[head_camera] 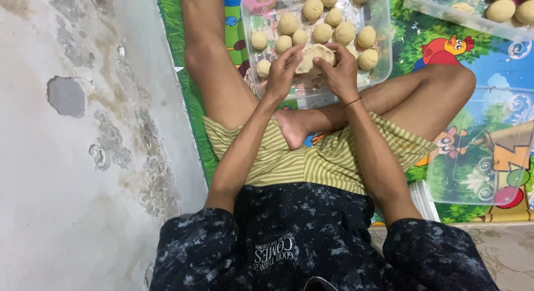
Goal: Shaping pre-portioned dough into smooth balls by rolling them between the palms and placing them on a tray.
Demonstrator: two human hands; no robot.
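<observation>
Dark speckled shirt nearest lens; beyond, left hand and right hand closed around flattened dough disc, pinched between both fingertips, equally near, above clear plastic tray of dough balls

A pale, flattened piece of dough was cupped between the left hand and right hand, its edges pinched upward by the fingertips. It was held just above the near end of a clear plastic tray of round dough balls.
</observation>
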